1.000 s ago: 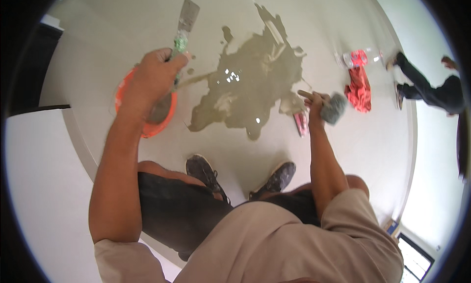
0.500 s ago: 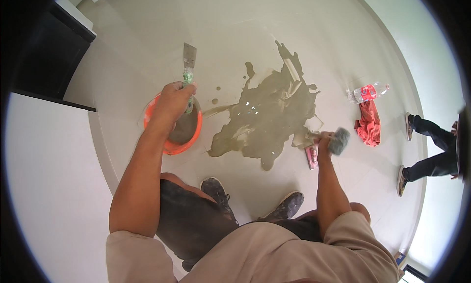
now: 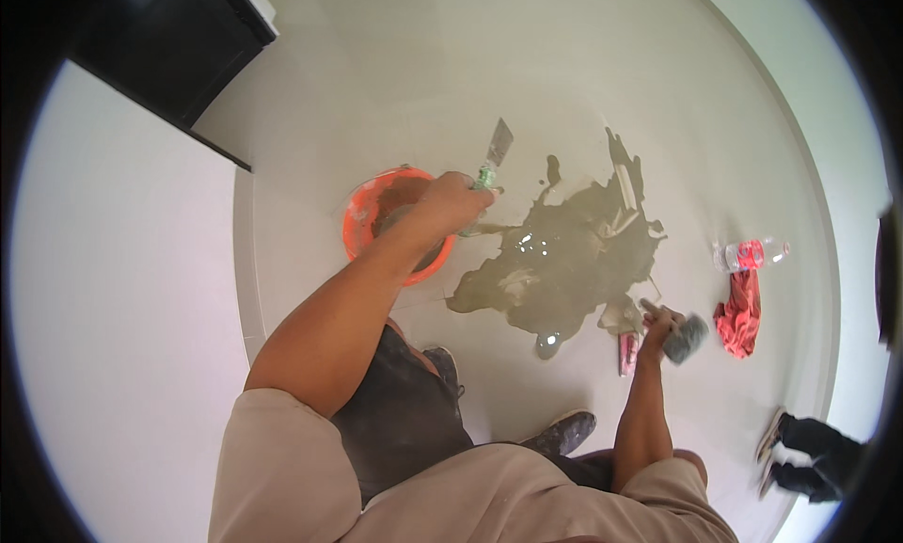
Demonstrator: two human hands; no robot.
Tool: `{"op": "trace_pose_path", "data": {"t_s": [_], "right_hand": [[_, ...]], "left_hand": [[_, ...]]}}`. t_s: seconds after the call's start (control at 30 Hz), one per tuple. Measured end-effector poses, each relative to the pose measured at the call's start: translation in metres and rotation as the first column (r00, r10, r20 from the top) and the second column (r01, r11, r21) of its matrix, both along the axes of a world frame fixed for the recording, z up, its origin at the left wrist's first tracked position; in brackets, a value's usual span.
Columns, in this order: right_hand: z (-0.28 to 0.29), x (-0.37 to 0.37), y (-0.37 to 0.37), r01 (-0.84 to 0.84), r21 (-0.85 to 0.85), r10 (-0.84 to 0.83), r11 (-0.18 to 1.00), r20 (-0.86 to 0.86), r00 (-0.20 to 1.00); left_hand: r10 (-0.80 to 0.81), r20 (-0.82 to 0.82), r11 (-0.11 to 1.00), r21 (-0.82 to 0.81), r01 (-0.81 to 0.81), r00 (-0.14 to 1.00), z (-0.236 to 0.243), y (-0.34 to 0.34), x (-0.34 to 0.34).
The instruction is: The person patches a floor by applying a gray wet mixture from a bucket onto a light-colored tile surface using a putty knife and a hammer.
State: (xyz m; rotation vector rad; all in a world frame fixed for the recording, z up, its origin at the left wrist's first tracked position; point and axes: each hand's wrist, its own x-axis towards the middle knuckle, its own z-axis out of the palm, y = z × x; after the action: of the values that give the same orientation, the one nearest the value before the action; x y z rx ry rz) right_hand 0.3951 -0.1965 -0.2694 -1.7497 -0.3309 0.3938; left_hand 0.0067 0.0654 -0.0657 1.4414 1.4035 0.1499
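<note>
My left hand (image 3: 456,201) grips a putty knife (image 3: 499,143) with a green-wrapped handle above the right side of an orange bucket (image 3: 370,206) holding grey-brown material. My right hand (image 3: 660,327) is closed on a tool (image 3: 686,338) with a short handle and grey block-like head, whose material I cannot make out. Between the hands, a wet grey-green puddle (image 3: 555,261) spreads irregularly over the floor. A small pink object (image 3: 627,355) lies just below my right hand, at the puddle's edge.
A clear bottle (image 3: 750,254) with a red label lies beside a crumpled red cloth (image 3: 739,312). Another person's dark-trousered legs (image 3: 814,454) are at the lower right by the wall. A dark doorway (image 3: 174,44) and white wall (image 3: 141,279) are on the left.
The view has turned, shifting the bucket and puddle rightward. My left hand has moved right across the bucket with the knife. The other person's legs now appear lower in the picture.
</note>
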Motion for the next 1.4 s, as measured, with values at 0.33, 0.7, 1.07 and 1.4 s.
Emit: {"op": "trace_pose_path", "data": {"t_s": [0.33,0.7,1.07,1.4], "right_hand": [[-0.025,0.011,-0.005,-0.051,-0.128,0.049,0.99,-0.025,0.999],[-0.017,0.003,0.001,-0.098,-0.193,0.106,0.976,0.031,0.994],[-0.004,0.016,0.003,0.084,-0.103,-0.079,0.991,0.053,0.995],[-0.047,0.006,-0.019,-0.016,-0.095,0.018,0.995,0.021,1.0]], "left_hand": [[-0.29,-0.136,0.953,0.047,0.299,0.947,-0.04,0.008,0.007],[-0.616,-0.231,0.787,-0.14,0.601,0.753,-0.032,-0.024,0.03],[-0.547,-0.27,0.827,-0.028,0.561,0.792,-0.038,-0.02,0.025],[-0.558,-0.272,0.824,-0.064,0.564,0.784,-0.037,-0.022,0.011]]}}
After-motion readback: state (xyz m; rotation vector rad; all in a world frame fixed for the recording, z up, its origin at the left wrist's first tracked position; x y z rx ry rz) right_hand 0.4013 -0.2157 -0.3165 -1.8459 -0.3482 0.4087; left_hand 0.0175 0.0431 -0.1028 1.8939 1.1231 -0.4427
